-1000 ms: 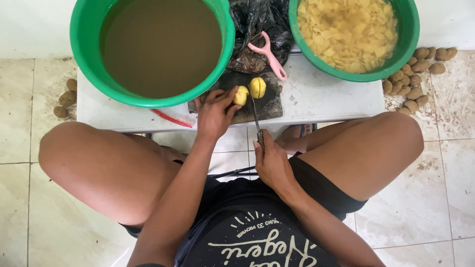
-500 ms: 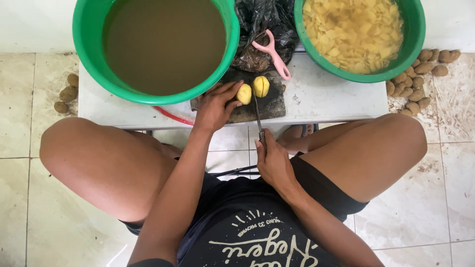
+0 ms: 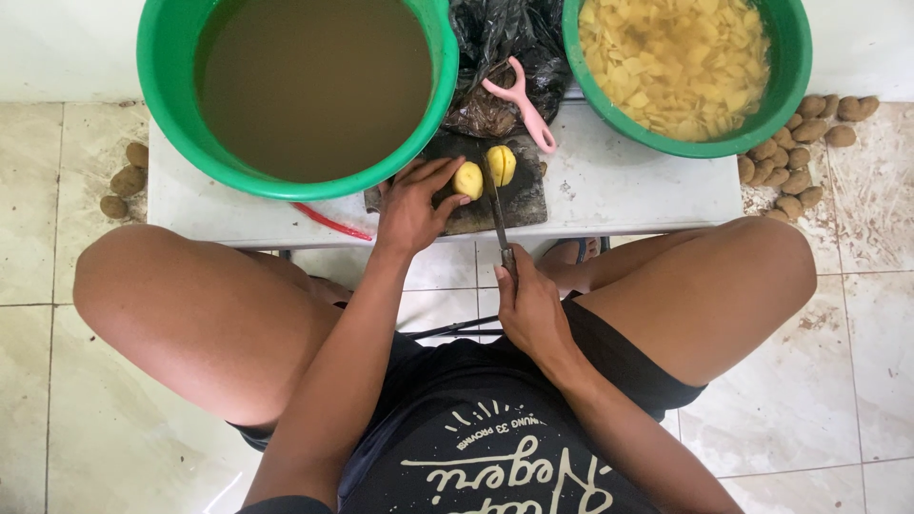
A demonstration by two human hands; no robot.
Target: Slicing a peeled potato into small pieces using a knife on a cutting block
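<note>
Head view: my left hand [image 3: 416,205] still pinches one potato half [image 3: 467,180], my right hand [image 3: 530,306] stays clenched on the knife [image 3: 497,211]; the other half [image 3: 502,165] remains at two o'clock, unchanged.

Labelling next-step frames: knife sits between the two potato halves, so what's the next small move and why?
Probably lift the dark-handled knife and set it across the left yellow peeled potato half: the left hand already pins that half on the dark cutting board, while the right half lies free.
</note>
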